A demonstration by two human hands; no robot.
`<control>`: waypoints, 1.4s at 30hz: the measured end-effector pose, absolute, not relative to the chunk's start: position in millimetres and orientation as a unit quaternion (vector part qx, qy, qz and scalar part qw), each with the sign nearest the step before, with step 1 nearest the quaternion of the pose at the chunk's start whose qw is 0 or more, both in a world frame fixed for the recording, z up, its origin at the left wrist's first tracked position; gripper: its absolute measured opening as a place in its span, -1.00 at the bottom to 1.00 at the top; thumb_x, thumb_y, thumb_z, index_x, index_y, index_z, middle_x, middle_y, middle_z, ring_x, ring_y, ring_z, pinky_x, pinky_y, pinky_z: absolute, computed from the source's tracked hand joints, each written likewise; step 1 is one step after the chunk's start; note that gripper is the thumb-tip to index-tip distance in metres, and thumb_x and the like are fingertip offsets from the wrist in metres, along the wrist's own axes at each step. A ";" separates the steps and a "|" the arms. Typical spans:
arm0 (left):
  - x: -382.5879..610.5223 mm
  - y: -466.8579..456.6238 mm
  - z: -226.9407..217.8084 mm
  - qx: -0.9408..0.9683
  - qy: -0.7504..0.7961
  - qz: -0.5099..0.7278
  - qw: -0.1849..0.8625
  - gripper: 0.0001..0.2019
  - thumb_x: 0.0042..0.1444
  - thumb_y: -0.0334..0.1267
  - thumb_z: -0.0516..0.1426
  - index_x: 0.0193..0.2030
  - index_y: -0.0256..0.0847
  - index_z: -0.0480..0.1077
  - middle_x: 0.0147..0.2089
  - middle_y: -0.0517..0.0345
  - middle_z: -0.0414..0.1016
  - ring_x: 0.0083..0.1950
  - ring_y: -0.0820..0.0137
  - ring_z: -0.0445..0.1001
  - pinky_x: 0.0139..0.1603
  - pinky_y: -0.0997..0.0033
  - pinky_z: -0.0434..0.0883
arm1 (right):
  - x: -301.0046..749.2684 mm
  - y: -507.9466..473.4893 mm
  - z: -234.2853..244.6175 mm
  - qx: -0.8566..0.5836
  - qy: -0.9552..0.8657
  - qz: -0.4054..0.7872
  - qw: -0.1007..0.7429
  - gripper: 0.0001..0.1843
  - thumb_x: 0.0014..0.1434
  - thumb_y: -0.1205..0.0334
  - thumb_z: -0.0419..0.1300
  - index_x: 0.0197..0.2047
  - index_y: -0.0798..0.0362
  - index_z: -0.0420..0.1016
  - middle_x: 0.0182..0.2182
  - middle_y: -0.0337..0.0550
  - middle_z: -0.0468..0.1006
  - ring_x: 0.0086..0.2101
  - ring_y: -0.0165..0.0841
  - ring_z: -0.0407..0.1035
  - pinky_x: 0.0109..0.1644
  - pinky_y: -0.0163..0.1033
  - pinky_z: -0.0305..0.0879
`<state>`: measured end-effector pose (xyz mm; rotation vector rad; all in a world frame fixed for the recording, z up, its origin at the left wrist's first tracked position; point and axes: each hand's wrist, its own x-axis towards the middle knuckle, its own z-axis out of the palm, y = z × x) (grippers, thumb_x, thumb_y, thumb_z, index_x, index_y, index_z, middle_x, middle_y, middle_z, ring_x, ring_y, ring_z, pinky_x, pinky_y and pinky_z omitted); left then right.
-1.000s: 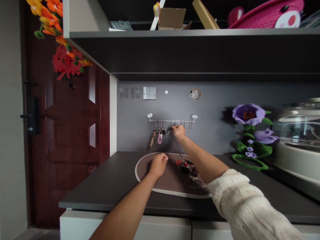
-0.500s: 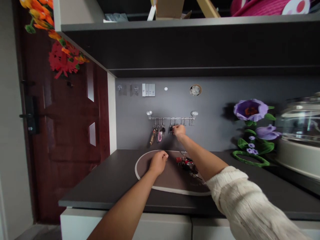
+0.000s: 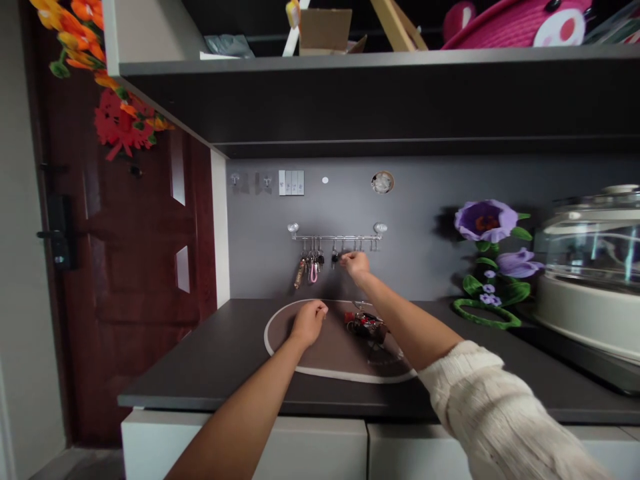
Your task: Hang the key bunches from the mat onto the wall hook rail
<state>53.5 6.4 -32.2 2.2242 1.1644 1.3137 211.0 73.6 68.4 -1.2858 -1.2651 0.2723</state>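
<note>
My right hand [image 3: 357,264], fingers bent close together, whether gripping anything I cannot tell, dark keys [image 3: 335,260] hanging just left of them, key pile [image 3: 367,327] below, my left hand [image 3: 309,323] curled, its hold hidden.

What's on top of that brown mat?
On the brown mat lies a jumbled pile of keys. The left hand is on or just over it. The right forearm covers part of the mat; anything behind is hidden.

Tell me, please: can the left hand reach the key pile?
Probably yes: only bare mat shows between the left hand and the key pile, though the right forearm runs close along its right side.
</note>
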 end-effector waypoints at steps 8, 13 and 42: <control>53.1 2.3 -31.8 0.762 0.406 0.478 0.162 -0.87 0.03 -0.37 -0.02 -0.41 -0.26 0.34 -0.44 0.18 0.41 -0.39 0.50 0.35 -0.32 0.53 0.27 | 207.9 21.3 69.8 -0.477 -0.574 0.206 0.633 -0.92 -0.05 0.35 0.06 -0.49 0.14 0.37 -0.55 -0.17 0.48 -0.52 -0.48 0.35 -0.34 -0.35 0.30; 56.5 0.4 -22.7 0.743 0.404 0.499 0.188 -0.88 0.00 -0.40 0.01 -0.35 -0.27 0.35 -0.40 0.14 0.43 -0.37 0.49 0.38 -0.28 0.50 0.31 | 213.8 0.5 51.0 -0.464 -0.601 0.227 0.609 -0.95 -0.08 0.35 0.10 -0.47 0.14 0.36 -0.55 -0.22 0.45 -0.52 -0.49 0.34 -0.33 -0.34 0.29; 95.3 -0.5 -23.4 0.781 0.414 0.440 0.159 -0.88 -0.02 -0.43 0.06 -0.36 -0.30 0.42 -0.35 0.11 0.47 -0.32 0.47 0.38 -0.23 0.48 0.31 | 256.1 -42.9 -4.9 -0.635 -0.681 -0.051 0.362 -0.78 0.06 0.33 0.06 -0.23 0.04 0.47 -0.28 -0.14 0.54 -0.25 -0.39 0.39 -0.17 -0.36 0.21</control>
